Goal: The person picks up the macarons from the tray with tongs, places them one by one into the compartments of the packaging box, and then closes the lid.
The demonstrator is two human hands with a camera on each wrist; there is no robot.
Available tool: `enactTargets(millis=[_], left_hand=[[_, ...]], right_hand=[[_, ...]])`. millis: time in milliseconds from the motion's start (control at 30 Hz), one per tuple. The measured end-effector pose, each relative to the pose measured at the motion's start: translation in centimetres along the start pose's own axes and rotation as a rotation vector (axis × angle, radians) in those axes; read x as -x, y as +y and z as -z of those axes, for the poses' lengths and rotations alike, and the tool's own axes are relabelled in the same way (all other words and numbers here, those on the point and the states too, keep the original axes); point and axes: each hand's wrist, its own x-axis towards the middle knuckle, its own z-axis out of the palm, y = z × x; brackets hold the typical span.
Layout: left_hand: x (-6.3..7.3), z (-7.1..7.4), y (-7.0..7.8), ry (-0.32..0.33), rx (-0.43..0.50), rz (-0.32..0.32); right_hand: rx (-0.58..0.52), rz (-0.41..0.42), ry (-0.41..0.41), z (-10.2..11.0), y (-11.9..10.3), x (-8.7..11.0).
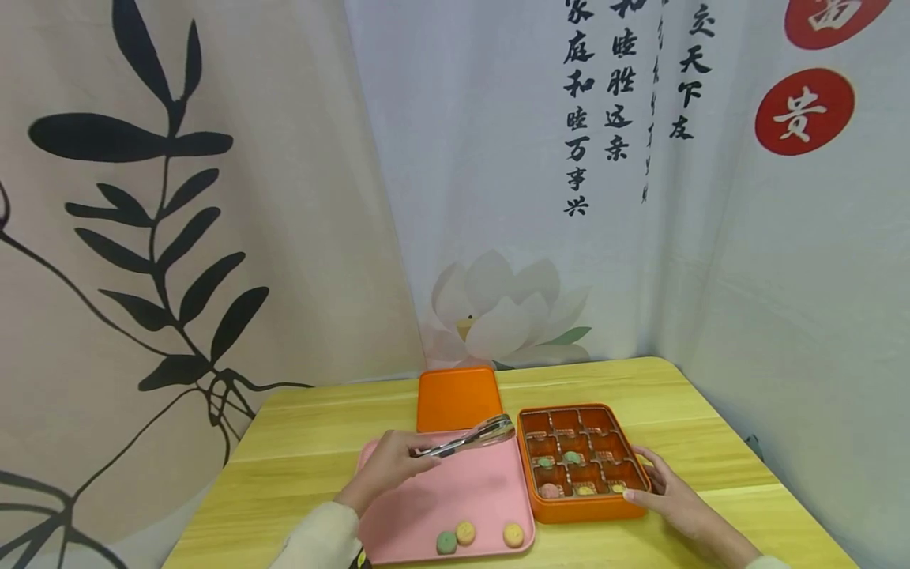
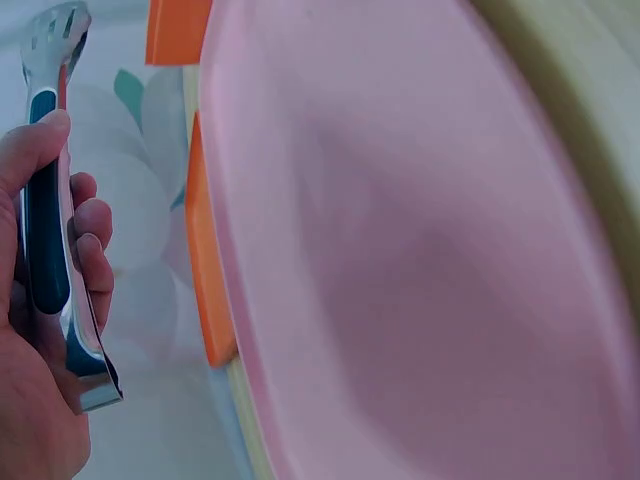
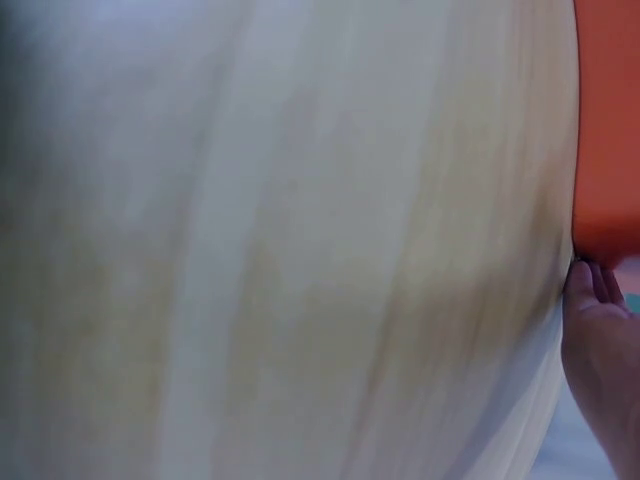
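Observation:
My left hand grips metal tongs above the pink tray. In the left wrist view the thumb lies on the dark handle and the other fingers curl round it; nothing is between the tong tips. On the tray's near side sit a green round cake and two yellow round cakes. Right of the tray stands an orange box with a clear divided insert. Several cakes lie in its nearer compartments: green, pink and yellow. My right hand holds the box's near right corner.
An orange lid lies flat behind the tray. Everything stands on a wooden table. A printed cloth hangs behind the table and along its sides.

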Motion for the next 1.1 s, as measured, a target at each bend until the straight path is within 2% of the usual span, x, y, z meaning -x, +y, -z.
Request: enactTargets(millis=[200, 367, 567, 733, 1100], left_hand=[[-2.5, -1.8, 2.1, 0.004, -0.077, -0.045], [-4.5, -3.4, 3.8, -0.011, -0.098, -0.087], [-6.5, -5.4, 5.7, -0.028, -0.093, -0.071], [-7.9, -6.9, 6.5, -0.032, -0.091, -0.084], [-9.9, -10.0, 7.1, -0.046, -0.099, -0.106]], right_hand=[[0.001, -0.030, 0.032, 0.0, 0.3, -0.1], [-0.008, -0.025, 0.048, -0.1, 0.3, -0.1], [-0.006, -0.020, 0.049, -0.1, 0.1, 0.1], [-0.010, -0.010, 0.055, -0.1, -0.2, 0.0], [-0.003, -0.012, 0.062, -0.1, 0.0, 0.0]])
